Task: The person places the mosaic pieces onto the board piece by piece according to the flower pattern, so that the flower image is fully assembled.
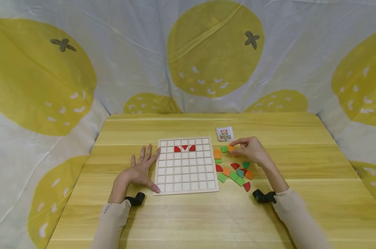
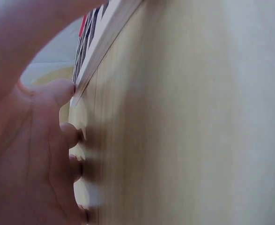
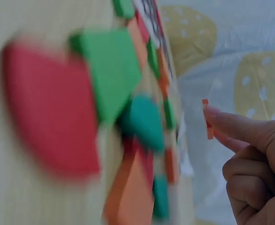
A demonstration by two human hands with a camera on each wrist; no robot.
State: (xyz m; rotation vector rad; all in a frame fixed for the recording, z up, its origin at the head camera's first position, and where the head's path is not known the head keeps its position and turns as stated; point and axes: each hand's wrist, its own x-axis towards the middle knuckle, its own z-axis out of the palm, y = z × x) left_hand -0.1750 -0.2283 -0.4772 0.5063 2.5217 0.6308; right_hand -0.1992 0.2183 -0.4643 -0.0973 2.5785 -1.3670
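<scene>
My left hand [image 1: 141, 169] spreads along the left edge of a white gridded board [image 1: 186, 193], its thumb at the lower left corner and a fingertip near the upper left. Three red pieces lie in the board's second row: a quarter circle [image 1: 177, 149], a triangle [image 1: 184, 147] and another quarter circle [image 1: 192, 148]. To the right of the board, my right hand [image 1: 251, 150] pinches an orange square tile [image 3: 207, 119] between thumb and index finger. In the right wrist view that tile stands edge-on above the table, with the other fingers curled below.
Loose green squares [image 1: 234, 176], orange squares [image 1: 249, 175], red quarter circles [image 1: 247, 186] and teal pieces [image 1: 245, 165] lie scattered right of the board. A small pattern card [image 1: 225, 134] rests behind them. Patterned cloth [image 1: 132, 62] hangs at the table's back edge.
</scene>
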